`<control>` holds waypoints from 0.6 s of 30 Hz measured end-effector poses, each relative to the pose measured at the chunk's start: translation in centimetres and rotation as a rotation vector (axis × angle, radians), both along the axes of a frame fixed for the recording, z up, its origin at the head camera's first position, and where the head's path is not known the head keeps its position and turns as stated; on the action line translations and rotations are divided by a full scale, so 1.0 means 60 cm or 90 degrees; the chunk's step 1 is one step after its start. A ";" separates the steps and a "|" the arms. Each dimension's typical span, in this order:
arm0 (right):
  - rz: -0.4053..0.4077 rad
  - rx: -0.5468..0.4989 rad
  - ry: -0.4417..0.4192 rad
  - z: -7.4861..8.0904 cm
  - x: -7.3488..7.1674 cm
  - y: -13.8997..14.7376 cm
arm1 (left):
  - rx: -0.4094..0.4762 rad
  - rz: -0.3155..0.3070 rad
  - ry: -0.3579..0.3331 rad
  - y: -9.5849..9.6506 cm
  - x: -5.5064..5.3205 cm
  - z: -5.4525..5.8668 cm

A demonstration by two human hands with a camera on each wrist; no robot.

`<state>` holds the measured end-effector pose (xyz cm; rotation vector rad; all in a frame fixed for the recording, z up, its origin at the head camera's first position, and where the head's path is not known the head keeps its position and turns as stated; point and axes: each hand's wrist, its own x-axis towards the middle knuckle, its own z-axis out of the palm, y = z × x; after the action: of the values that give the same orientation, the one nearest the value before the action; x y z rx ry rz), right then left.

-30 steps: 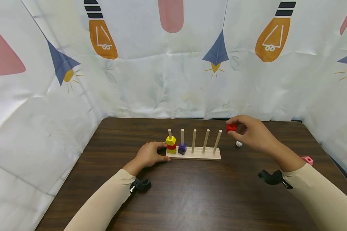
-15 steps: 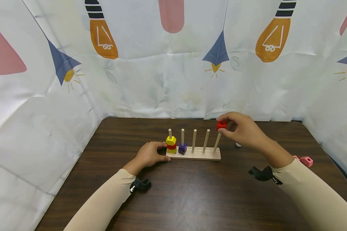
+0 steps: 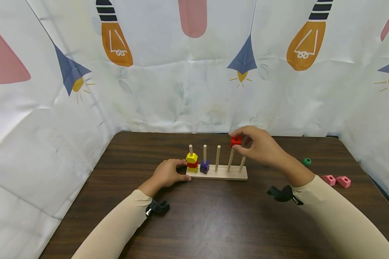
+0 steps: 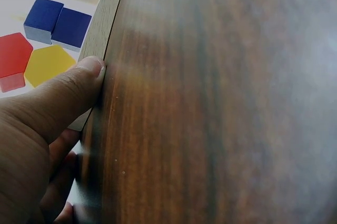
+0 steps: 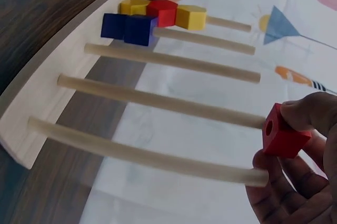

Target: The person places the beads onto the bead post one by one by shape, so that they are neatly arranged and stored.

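A wooden peg board [image 3: 225, 175] with several upright pegs stands on the table. My left hand [image 3: 169, 173] grips its left end, thumb [image 4: 87, 71] along the front edge. Beside that hand, the leftmost peg carries two yellow blocks [image 3: 191, 158] with a red block [image 5: 161, 12] between them. Two purple-blue blocks [image 5: 125, 28] sit on the second peg. My right hand [image 3: 260, 146] pinches a red block [image 5: 286, 133] with a hole through it. The block is at the top of the fourth peg [image 5: 158, 99]; whether the peg tip enters the hole cannot be told.
On the table [image 3: 214, 219] at the right lie a green ring-shaped piece [image 3: 307, 162] and two pink blocks [image 3: 344, 181], near my right forearm. A patterned white cloth [image 3: 188, 93] hangs behind the table's far edge.
My right hand has carried the red block leftward, past the rightmost peg to the fourth one. The green piece and both pink blocks have come into view. My left hand stays put.
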<state>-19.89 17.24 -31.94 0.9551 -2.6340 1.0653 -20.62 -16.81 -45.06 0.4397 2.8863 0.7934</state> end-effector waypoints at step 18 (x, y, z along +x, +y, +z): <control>0.026 -0.012 -0.026 0.006 -0.003 -0.057 | -0.004 0.007 -0.001 0.002 0.001 0.000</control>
<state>-20.08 13.83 -31.58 0.9985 -2.6428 1.1296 -20.54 -16.70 -45.08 0.4229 2.8906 0.7861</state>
